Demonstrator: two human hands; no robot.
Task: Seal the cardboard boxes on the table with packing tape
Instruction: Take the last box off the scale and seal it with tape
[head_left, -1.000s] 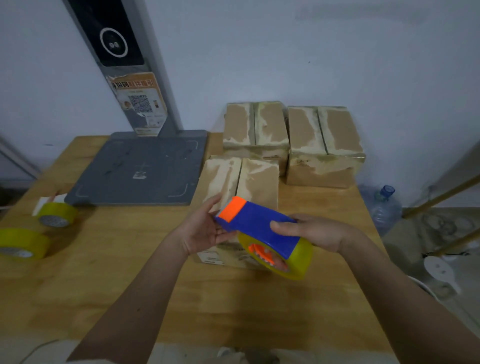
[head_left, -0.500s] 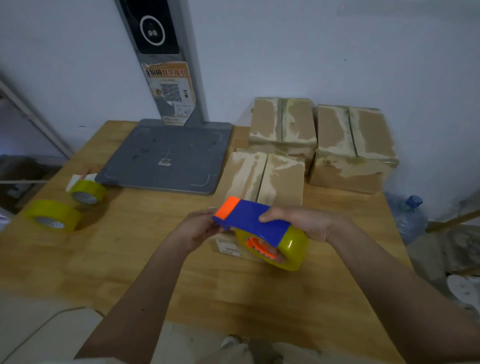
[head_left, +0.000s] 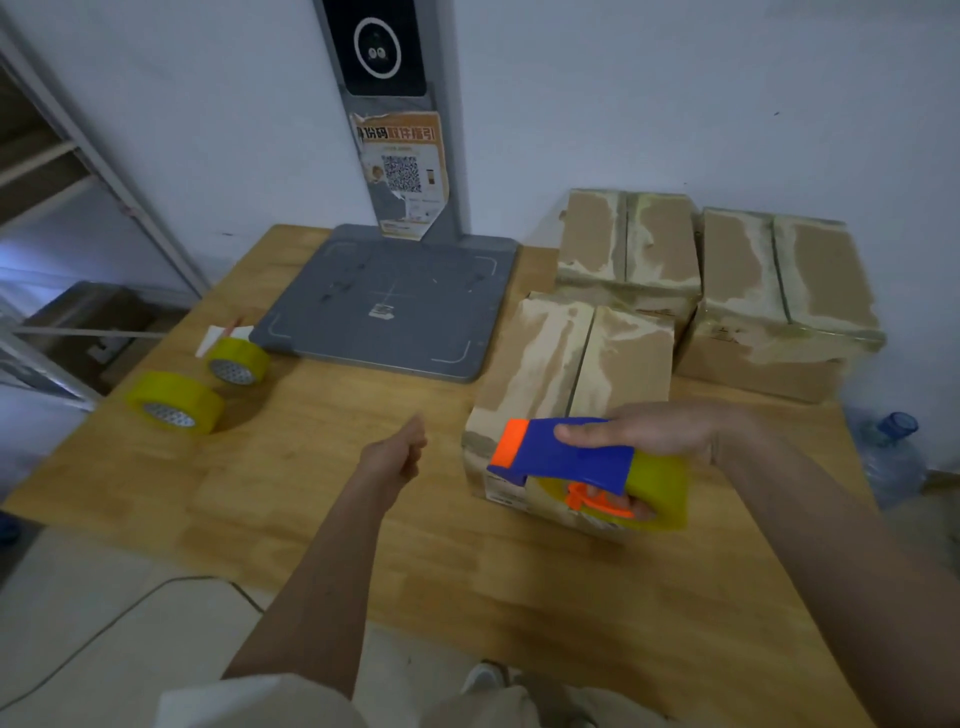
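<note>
Low in the middle of the frame, the left hand (head_left: 397, 454) hangs over the bare table (head_left: 311, 499). Its fingers are curled together and hold nothing. To the right of it, the right hand (head_left: 660, 434) holds the blue and orange tape dispenser (head_left: 576, 460). Its thumb lies on top and its fingers wrap through the yellow roll, tight on the tool. The dispenser is right in front of the nearest cardboard box (head_left: 571, 364), at the box's near end.

To do this step well, the free hand should probably hold the box so it cannot slide. The orange tip should press on the near side first, then run straight along the gap between the two flaps.

At the left edge lie two spare tape rolls (head_left: 176, 400). Farther back, at the upper right, two more boxes (head_left: 727, 270) sit by the wall, beside a grey stand (head_left: 384, 306).
</note>
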